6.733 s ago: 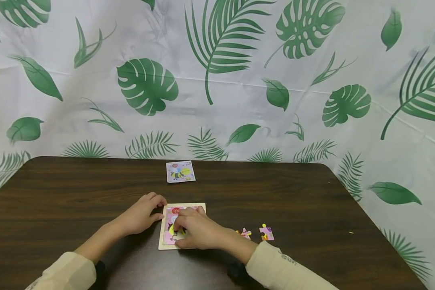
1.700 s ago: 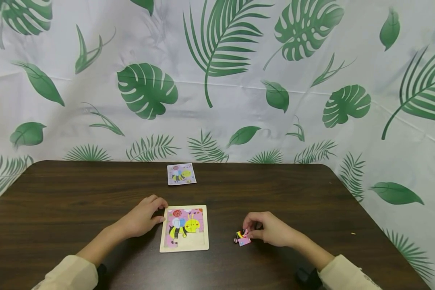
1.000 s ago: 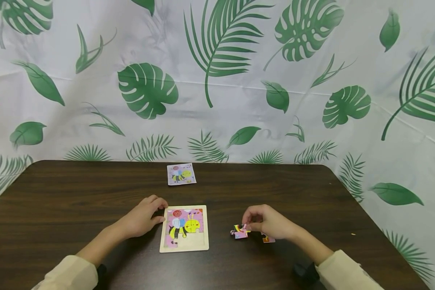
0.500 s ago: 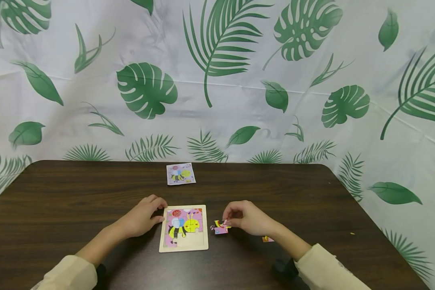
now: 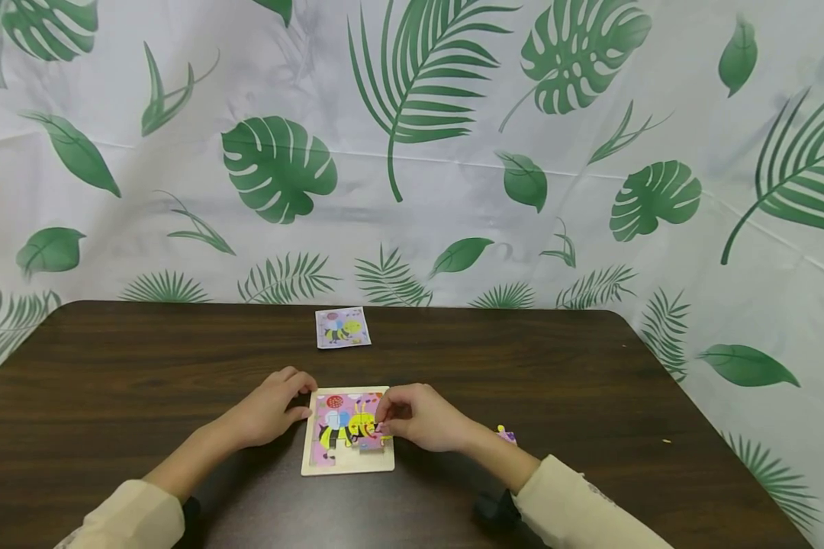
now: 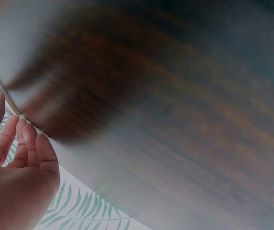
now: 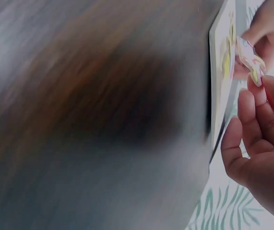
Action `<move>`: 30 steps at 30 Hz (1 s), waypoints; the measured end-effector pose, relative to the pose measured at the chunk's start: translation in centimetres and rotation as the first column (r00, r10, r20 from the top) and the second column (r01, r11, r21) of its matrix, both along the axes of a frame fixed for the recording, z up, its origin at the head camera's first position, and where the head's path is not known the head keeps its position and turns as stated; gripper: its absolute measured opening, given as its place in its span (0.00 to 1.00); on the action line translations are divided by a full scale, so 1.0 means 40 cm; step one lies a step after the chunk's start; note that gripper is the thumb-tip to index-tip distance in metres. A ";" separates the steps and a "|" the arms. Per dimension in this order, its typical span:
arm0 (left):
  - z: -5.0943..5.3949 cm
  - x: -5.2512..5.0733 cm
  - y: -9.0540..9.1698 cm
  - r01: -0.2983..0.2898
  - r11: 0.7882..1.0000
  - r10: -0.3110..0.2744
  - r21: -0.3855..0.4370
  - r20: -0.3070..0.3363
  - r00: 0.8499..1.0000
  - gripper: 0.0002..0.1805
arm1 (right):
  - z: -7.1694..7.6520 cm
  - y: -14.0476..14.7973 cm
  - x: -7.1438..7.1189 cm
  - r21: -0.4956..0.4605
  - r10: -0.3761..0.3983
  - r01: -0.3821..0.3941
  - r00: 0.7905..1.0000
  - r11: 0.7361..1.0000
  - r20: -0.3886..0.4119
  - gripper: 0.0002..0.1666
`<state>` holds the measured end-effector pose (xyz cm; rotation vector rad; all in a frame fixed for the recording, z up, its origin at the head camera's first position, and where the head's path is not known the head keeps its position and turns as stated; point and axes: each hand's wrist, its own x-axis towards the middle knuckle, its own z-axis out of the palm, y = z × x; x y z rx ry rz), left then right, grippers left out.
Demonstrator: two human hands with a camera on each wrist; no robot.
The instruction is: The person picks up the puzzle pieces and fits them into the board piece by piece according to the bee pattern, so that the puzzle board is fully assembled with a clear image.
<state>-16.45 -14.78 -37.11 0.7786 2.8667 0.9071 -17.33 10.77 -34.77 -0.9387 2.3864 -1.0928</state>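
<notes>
A square wooden puzzle board (image 5: 312, 467) with a bee picture lies on the table, with a bare wooden gap toward its lower right. My left hand (image 5: 264, 408) touches the board's left edge with thumb and fingertips, which the left wrist view shows as fairly straight fingers (image 6: 45, 148). Over the board's right part, my right hand (image 5: 429, 419) pinches a pink jigsaw piece (image 5: 369, 441) between thumb and index finger. In the right wrist view this jigsaw piece (image 7: 250, 58) is tilted and raised above the board, with the other fingers loosely bent.
Another jigsaw piece (image 5: 506, 435) lies on the table to the right, partly hidden behind my right forearm. Farther back lies a picture card (image 5: 343, 328) with the same bee. A leaf-print cloth (image 5: 453, 152) hangs behind the dark wooden table (image 5: 144, 343).
My right hand first let go of the board area, took up a jigsaw piece on the right, and has carried it left over the board. My left hand has stayed at the board's edge.
</notes>
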 end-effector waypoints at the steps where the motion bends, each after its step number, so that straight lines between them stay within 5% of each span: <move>1: 0.000 0.000 0.000 0.000 1.000 0.000 0.000 0.001 1.000 0.12 | -0.001 -0.008 0.001 0.003 0.008 -0.008 1.000 1.000 -0.002 0.04; 30: 0.000 -0.003 -0.001 0.004 1.000 -0.004 0.004 0.014 1.000 0.11 | -0.032 -0.067 0.021 0.053 0.006 -0.003 0.998 0.999 -0.058 0.05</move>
